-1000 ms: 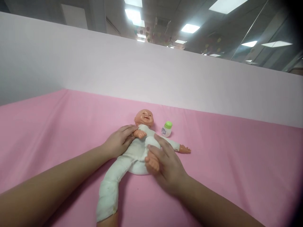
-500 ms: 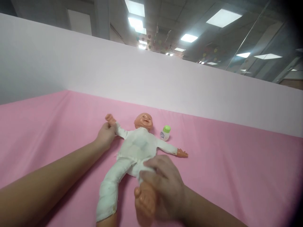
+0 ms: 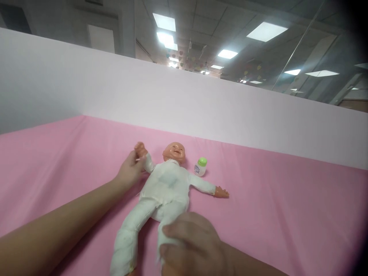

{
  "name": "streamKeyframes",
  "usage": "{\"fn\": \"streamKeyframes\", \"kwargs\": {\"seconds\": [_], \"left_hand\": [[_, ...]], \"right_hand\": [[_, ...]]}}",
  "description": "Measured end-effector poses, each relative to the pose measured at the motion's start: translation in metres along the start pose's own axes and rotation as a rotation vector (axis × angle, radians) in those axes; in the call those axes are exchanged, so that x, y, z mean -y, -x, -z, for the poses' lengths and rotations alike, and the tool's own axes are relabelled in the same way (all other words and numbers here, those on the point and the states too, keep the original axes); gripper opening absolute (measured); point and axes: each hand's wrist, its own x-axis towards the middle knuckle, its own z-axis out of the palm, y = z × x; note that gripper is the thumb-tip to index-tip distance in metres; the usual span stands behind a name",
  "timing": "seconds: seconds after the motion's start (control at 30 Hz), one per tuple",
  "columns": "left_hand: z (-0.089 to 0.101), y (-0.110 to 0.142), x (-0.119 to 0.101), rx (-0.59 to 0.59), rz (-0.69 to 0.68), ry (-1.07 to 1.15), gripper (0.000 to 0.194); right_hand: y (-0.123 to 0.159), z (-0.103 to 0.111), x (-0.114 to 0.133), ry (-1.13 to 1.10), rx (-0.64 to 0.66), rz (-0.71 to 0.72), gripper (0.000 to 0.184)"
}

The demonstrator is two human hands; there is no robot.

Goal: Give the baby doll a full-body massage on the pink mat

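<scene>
A baby doll [image 3: 169,184] with a white cloth body lies on its back, its head toward the far wall. My left hand [image 3: 132,168] is closed around the doll's forearm, just below its plastic hand, on the left side. Lower down, my right hand [image 3: 194,245] grips the doll's leg on the right side, fingers curled over the white cloth. That leg's foot is hidden or out of the picture. Beside the doll's head stands a small clear bottle [image 3: 200,168] with a green cap, touched by neither hand.
A pink sheet [image 3: 273,199] covers the surface under the doll, with some folds at the right. A white partition [image 3: 201,103] rises along the back and left. Ceiling lights and glass show beyond it.
My right hand has moved down toward me, and the doll's raised leg is now lowered and straighter. My left hand has shifted slightly right with the doll's arm, which bends closer to its head.
</scene>
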Motion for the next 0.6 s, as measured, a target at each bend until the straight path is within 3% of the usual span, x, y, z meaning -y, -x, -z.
{"fn": "streamKeyframes", "kwargs": {"seconds": [0.1,0.23,0.37,0.43,0.6], "left_hand": [[-0.005,0.018,-0.009,0.237,-0.313,-0.340,0.047],[-0.008,0.027,-0.016,0.460,-0.571,-0.561,0.045],[-0.008,0.024,-0.012,0.492,-0.584,-0.590,0.046],[-0.008,0.024,-0.011,0.472,-0.572,-0.605,0.048],[-0.010,0.025,-0.012,0.367,-0.474,-0.550,0.053]], "right_hand": [[0.001,0.009,-0.009,0.070,-0.113,-0.145,0.044],[0.005,0.004,-0.033,0.141,-0.086,-0.312,0.054],[0.007,-0.007,-0.052,0.106,0.045,-0.570,0.049],[0.008,-0.010,-0.055,0.075,0.068,-0.623,0.051],[0.006,-0.006,-0.045,0.079,-0.015,-0.481,0.048]]}}
